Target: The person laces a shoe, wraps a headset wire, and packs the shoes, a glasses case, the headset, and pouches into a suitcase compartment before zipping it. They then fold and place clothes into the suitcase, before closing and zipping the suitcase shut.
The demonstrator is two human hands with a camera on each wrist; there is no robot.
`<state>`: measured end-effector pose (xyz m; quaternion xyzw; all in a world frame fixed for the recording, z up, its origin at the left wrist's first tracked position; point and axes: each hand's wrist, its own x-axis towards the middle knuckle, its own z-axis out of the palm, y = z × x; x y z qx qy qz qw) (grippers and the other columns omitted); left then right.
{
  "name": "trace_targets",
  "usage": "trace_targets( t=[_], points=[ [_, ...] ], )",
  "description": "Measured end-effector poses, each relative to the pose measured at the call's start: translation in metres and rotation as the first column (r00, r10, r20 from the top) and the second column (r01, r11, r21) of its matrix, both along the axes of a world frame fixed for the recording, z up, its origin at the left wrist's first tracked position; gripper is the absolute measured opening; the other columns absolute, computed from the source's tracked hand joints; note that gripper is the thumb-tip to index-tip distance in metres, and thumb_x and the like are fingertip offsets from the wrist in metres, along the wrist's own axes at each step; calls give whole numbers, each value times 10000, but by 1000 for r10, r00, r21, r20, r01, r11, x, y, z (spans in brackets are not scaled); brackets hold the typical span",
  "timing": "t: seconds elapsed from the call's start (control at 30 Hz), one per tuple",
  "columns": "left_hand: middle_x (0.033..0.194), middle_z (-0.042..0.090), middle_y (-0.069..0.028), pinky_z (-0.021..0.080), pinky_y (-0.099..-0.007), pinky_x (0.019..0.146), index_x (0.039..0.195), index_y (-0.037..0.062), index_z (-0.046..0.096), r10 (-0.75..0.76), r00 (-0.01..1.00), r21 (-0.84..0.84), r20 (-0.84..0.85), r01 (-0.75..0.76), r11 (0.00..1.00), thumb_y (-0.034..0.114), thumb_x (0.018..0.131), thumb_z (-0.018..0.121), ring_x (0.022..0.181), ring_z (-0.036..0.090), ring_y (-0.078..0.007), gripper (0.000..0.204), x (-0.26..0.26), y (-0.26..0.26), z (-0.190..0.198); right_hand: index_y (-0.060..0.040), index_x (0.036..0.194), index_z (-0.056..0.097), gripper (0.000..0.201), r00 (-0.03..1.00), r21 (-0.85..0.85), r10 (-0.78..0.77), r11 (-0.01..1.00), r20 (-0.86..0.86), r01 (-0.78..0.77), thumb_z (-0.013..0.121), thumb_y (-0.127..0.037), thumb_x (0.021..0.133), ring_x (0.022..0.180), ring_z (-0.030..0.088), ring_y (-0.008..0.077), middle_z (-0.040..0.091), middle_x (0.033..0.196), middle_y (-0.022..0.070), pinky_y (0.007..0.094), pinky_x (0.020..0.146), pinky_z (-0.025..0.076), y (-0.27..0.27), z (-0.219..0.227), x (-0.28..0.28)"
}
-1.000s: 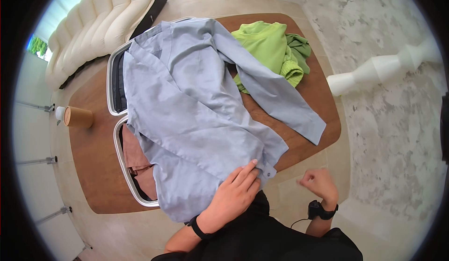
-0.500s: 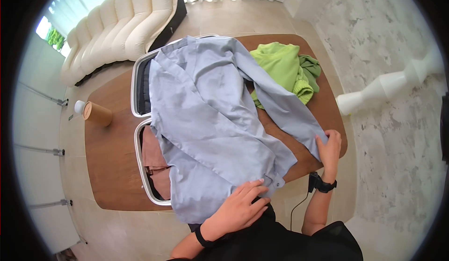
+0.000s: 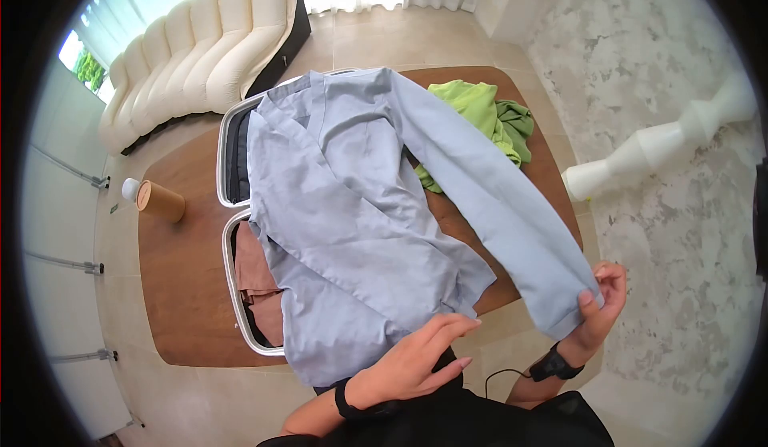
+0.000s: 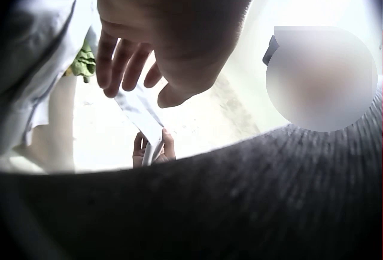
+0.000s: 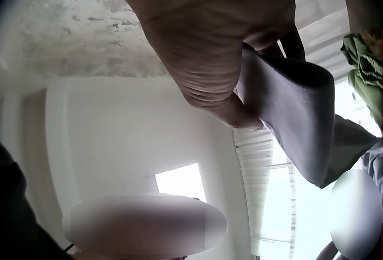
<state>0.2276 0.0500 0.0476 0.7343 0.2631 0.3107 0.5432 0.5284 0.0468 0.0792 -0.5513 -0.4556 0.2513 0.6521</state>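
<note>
A light blue-grey shirt (image 3: 344, 183) lies spread over an open suitcase on the table, one sleeve stretched toward the right. My right hand (image 3: 602, 307) pinches the cuff between thumb and fingers, lifted off the table at its right front. In the right wrist view the hand (image 5: 221, 45) grips the edge of the open cuff (image 5: 299, 104). My left hand (image 3: 416, 360), fingers extended, is at the shirt's lower edge near my body; whether it touches the cloth cannot be told. In the left wrist view the left hand (image 4: 161, 39) has its fingers loosely spread, holding nothing.
The suitcase (image 3: 232, 287) holds folded pink cloth (image 3: 254, 263). Green clothes (image 3: 472, 107) lie at the back right of the wooden table (image 3: 180, 303). A brown cylindrical container (image 3: 162, 201) stands at the left. Beyond are a cream sofa (image 3: 200, 47) and a white column (image 3: 648, 147).
The right hand came to the cuff, took hold of it and drew the sleeve toward the right front, straightening it. The left hand lifted slightly from where it rested on the shirt.
</note>
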Motion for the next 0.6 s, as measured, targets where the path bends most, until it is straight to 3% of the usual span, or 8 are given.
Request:
trace_targets(
  t=[0.13, 0.2, 0.3, 0.37, 0.43, 0.47, 0.5, 0.6],
  points=[
    [1502, 457, -184, 461, -406, 1076, 1592, 1, 296, 69, 971, -271, 230, -4, 962, 267, 1006, 680, 1322, 539, -293, 750, -1, -1, 0, -46, 1109, 639, 469, 904, 151, 425, 891, 48, -427, 914, -171, 751, 867, 622, 196, 611, 954, 92, 332, 803, 500, -8, 0, -54],
    [1613, 359, -170, 379, -418, 1166, 1641, -18, 166, 102, 873, -529, 477, 193, 827, 507, 1014, 632, 1423, 457, -271, 941, -7, -2, -14, -35, 1209, 653, 484, 676, 107, 715, 669, 178, -736, 874, -91, 782, 912, 660, 244, 651, 1034, 124, 368, 812, 523, 0, 4, -81],
    [1481, 535, -167, 398, -393, 1156, 1552, -44, 385, 343, 828, -762, 443, 146, 631, 638, 1016, 546, 1379, 518, -249, 883, -41, -23, -17, -29, 1279, 651, 478, 337, -95, 857, 401, 389, -911, 811, -69, 831, 954, 672, 312, 665, 1149, 107, 411, 842, 545, 14, 16, -128],
    [1321, 655, -129, 477, -353, 1070, 1438, -46, 522, 451, 795, -780, 406, 45, 624, 524, 1014, 633, 1235, 621, -212, 719, -55, -21, -12, -37, 1261, 656, 435, 286, -75, 868, 344, 405, -936, 793, -77, 849, 969, 671, 316, 661, 1168, 103, 414, 848, 549, 11, 7, -151],
    [1264, 674, -126, 530, -348, 974, 1435, -63, 494, 372, 924, -879, 93, -100, 466, 316, 979, 701, 1126, 668, -208, 629, -78, -20, -17, -45, 1242, 661, 393, 228, -58, 877, 277, 423, -959, 776, -85, 868, 984, 670, 319, 656, 1187, 100, 416, 854, 553, 6, -4, -158],
    [1201, 706, -106, 543, -314, 904, 1377, -43, 554, 536, 841, -916, 75, -155, 371, 119, 947, 690, 1038, 682, -164, 479, -77, -26, -14, -48, 1211, 667, 348, 209, -63, 906, 248, 369, -967, 767, -92, 881, 979, 675, 311, 665, 1176, 98, 405, 845, 557, 5, -9, -158],
    [1201, 706, -106, 543, -314, 904, 1377, -43, 554, 541, 838, -914, 74, -161, 373, 119, 947, 690, 1038, 682, -164, 479, -82, -29, -13, -51, 1181, 673, 304, 188, -67, 931, 220, 313, -973, 758, -99, 893, 975, 680, 303, 674, 1166, 97, 395, 836, 562, 6, -12, -157],
    [1193, 710, -108, 538, -314, 921, 1365, -36, 569, 589, 807, -907, 39, -219, 360, 64, 930, 690, 1056, 682, -174, 462, -101, -38, -11, -49, 1053, 696, 185, 300, -103, 909, 341, 290, -934, 761, -81, 882, 898, 703, 270, 713, 1013, 77, 358, 778, 563, 12, -17, -148]
  ],
)
